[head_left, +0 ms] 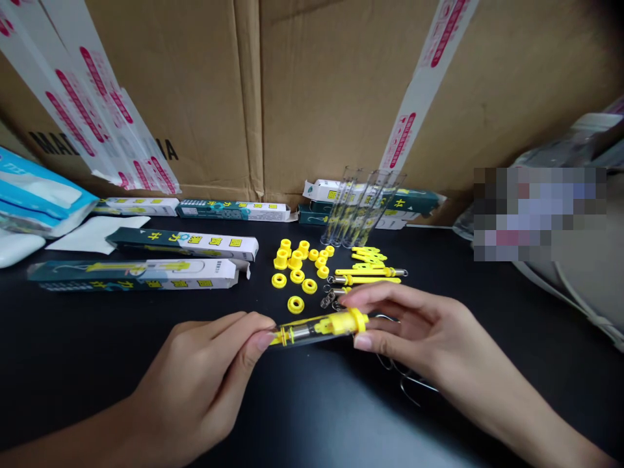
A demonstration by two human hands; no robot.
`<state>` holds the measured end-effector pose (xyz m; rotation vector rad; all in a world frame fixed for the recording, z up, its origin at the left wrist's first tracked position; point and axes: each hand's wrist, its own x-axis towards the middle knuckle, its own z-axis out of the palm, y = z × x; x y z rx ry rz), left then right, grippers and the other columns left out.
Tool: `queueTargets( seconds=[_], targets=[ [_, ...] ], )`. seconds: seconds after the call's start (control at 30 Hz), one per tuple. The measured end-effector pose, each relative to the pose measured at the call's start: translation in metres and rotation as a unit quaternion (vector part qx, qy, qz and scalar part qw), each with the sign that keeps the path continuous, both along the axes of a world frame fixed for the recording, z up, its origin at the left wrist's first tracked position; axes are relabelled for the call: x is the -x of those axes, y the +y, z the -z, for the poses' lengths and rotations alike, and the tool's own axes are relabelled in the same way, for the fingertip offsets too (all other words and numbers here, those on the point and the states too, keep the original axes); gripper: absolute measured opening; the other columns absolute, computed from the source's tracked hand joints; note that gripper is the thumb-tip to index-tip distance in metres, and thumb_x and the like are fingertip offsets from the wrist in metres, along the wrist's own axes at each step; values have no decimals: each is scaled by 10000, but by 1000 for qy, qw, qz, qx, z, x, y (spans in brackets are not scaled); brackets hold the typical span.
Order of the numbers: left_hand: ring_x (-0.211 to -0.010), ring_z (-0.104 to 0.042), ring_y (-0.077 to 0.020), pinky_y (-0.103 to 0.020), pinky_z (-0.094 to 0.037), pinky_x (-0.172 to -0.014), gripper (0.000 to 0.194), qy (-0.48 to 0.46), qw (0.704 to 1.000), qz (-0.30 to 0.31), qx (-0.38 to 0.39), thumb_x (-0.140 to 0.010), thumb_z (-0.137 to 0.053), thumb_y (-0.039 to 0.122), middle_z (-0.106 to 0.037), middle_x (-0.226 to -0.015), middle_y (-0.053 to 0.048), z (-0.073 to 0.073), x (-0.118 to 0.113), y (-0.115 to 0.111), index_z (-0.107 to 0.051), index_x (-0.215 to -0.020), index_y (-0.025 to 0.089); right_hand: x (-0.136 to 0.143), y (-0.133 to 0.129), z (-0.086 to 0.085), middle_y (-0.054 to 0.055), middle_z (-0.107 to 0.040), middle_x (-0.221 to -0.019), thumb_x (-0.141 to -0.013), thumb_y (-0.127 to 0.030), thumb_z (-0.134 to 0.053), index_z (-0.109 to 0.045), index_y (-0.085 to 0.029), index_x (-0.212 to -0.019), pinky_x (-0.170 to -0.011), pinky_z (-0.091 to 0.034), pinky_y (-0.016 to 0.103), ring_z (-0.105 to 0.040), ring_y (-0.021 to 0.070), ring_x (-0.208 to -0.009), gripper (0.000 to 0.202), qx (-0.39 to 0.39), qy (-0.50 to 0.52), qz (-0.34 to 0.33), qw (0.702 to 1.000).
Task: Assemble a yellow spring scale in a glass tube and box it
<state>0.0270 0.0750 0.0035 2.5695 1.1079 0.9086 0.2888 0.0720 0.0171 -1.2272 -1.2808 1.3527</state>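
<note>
Your left hand [205, 367] grips the clear tube [312, 330] (yellow parts [281, 335] show inside), your right hand [429, 328] pinches its yellow cap [359, 321], and crooked pressure could perhaps jam the cap.

Clear tube [312, 330] — yellow-ended, slightly tilted

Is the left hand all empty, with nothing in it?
No, the left hand holds one end of a clear tube, while the right hand holds the yellow cap at the other end.
</note>
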Motion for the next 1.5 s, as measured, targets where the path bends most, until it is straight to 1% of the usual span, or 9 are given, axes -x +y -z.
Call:
queueTargets(
  seconds=[0.13,0.27,0.4,0.53,0.73,0.9,1.13,1.3,1.5],
  targets=[
    [-543,-659,-119,-197,-512,-525,300,-9,1000,6,17,-1028,-412,208,-704,-711,7,-5,-2,1,-674,-882,207,6,-4,-1,28,-799,-927,-691,-295,-923,-818,-251,-863,-829,-657,291,-772,210,-862,206,-67,-52,22,996],
    [-552,-664,-120,-190,-526,-542,274,-6,999,6,39,-1026,-439,239,-707,-718,12,-8,-4,2,-692,-927,211,5,-7,-2,6,-805,-921,-710,-255,-910,-827,-286,-885,-816,-656,245,-770,189,-863,196,-121,-73,30,989],
    [-600,-706,-113,-190,-519,-556,196,-4,1000,-10,20,-1023,-514,319,-735,-776,32,-4,-3,3,-681,-986,223,3,-8,-1,-10,-809,-937,-729,-219,-897,-825,-305,-906,-830,-647,220,-772,174,-881,209,-142,-62,35,987],
    [-664,-735,-106,-189,-518,-605,163,-1,1000,-20,-5,-1034,-526,343,-754,-835,53,1,-3,2,-659,-1025,250,4,-7,-3,4,-811,-915,-719,-222,-905,-821,-277,-891,-788,-660,236,-779,178,-817,199,-128,-45,32,990],
    [-685,-753,-115,-174,-533,-606,206,10,1000,-5,24,-1052,-482,355,-770,-848,48,-1,-1,3,-661,-1030,254,3,-6,-4,14,-808,-893,-697,-257,-923,-815,-255,-889,-732,-659,238,-777,173,-745,221,-69,-17,27,997],
    [-538,-694,-91,-164,-485,-485,205,6,1000,0,20,-1018,-543,427,-760,-809,56,1,-2,3,-649,-1010,251,2,-7,-2,6,-813,-919,-720,-251,-911,-826,-273,-895,-774,-653,243,-784,188,-819,196,-95,-37,21,995],
    [-486,-653,-69,-153,-452,-470,164,-3,999,-8,31,-1007,-572,408,-728,-737,93,3,-4,4,-641,-952,270,-2,-11,0,-13,-834,-963,-810,-255,-856,-813,-319,-965,-822,-615,263,-778,193,-881,173,-248,-170,20,954],
    [-534,-701,-90,-167,-472,-490,248,14,999,-7,37,-1015,-533,503,-751,-770,87,4,-1,3,-625,-973,276,-2,-10,-4,-19,-831,-954,-828,-259,-843,-789,-308,-977,-789,-614,249,-778,179,-862,166,-273,-195,4,942],
    [-574,-721,-92,-163,-467,-508,154,48,997,26,52,-1045,-507,401,-774,-849,79,4,3,4,-600,-1103,293,-1,-12,-3,-20,-827,-958,-843,-200,-827,-768,-279,-958,-859,-600,221,-778,160,-910,152,-312,-208,-3,927]
  ],
)
